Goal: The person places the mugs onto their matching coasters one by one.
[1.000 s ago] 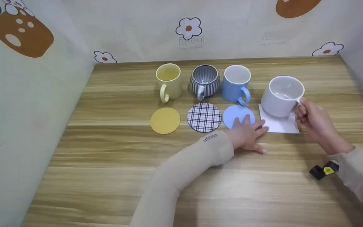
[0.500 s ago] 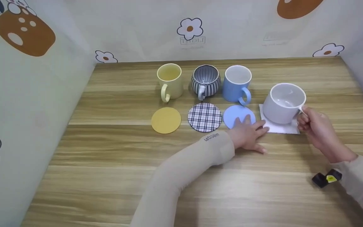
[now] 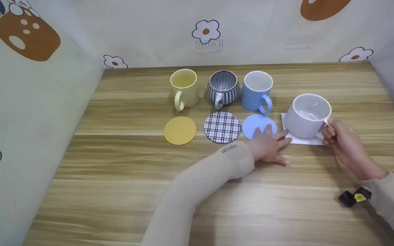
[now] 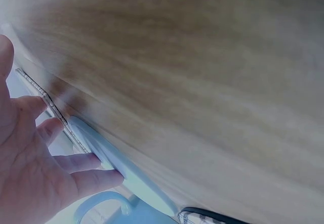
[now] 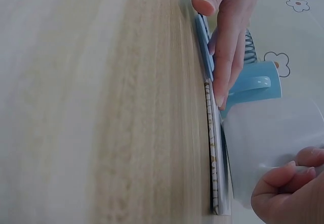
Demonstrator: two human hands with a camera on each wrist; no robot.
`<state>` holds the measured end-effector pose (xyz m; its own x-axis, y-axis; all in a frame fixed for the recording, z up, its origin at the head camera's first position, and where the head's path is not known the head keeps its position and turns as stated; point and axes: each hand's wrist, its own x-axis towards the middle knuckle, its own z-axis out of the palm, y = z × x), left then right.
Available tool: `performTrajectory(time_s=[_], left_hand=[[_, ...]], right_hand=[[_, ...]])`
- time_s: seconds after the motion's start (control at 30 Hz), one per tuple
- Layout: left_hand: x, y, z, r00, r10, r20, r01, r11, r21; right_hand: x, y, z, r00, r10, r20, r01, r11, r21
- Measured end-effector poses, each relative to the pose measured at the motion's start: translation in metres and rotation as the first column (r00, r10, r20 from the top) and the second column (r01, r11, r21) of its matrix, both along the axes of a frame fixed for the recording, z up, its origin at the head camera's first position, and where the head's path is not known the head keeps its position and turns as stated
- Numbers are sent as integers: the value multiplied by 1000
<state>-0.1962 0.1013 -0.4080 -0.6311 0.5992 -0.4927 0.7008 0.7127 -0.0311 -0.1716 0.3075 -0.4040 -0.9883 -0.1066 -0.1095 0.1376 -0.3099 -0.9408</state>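
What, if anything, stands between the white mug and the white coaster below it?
Nothing visible: the right hand holds the white mug right over the white coaster. The left hand has fingertips at the coaster's left edge, close beside the mug but not visibly under it.

The brown wood-grained surface (image 3: 115,191) bears, far side, left to right, a yellow cylindrical mug (image 3: 190,95), a grey-striped rounded mug (image 3: 229,95) and a blue cylindrical mug (image 3: 251,99); nearer lie a round yellow coaster (image 3: 180,130), a round plaid coaster (image 3: 222,127), a round blue coaster (image 3: 259,122) and, rightmost, a square white coaster (image 3: 304,141).
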Motion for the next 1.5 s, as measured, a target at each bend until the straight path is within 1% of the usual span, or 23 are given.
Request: performTrajectory(time_s=[0.27, 0.47, 0.6, 0.7, 0.87, 1.0, 1.1, 1.23, 1.3, 1.4, 1.5], left_hand=[[0, 0, 1, 1000, 5, -1, -5, 1000, -13], [-1, 0, 0, 1000, 12, 14, -12, 1000, 13], [-1, -1, 0, 1000, 5, 13, -5, 1000, 22], [-1, -1, 0, 1000, -3, 3, 3, 1000, 24], [-2, -1, -2, 1000, 2, 8, -2, 999, 45], [-3, -1, -2, 1000, 5, 23, -7, 998, 58], [-3, -1, 1, 999, 5, 43, -8, 998, 62], [-3, -1, 5, 999, 4, 52, -8, 998, 65], [-2, 0, 6, 999, -1, 38, -2, 998, 63], [1, 0, 6, 1000, -12, -3, 12, 999, 49], [4, -1, 4, 999, -26, -37, 28, 998, 49]], right_hand=[[2, 3, -1, 1000, -10, -5, 10, 1000, 14], [3, 7, -3, 1000, 12, 8, -12, 1000, -11], [4, 9, -4, 1000, 18, 17, -17, 1000, -15], [5, 9, -6, 1000, 19, 12, -19, 1000, 4], [6, 10, -8, 1000, 14, 13, -14, 1000, 27], [6, 12, -6, 999, 36, 26, -38, 994, 98], [6, 15, -2, 996, 72, 55, -81, 981, 175], [5, 17, 5, 987, 105, 124, -134, 956, 261], [5, 19, 9, 981, 113, 159, -158, 938, 307], [4, 22, 14, 972, 133, 196, -198, 908, 368], [5, 26, 18, 967, 135, 215, -217, 878, 427]])
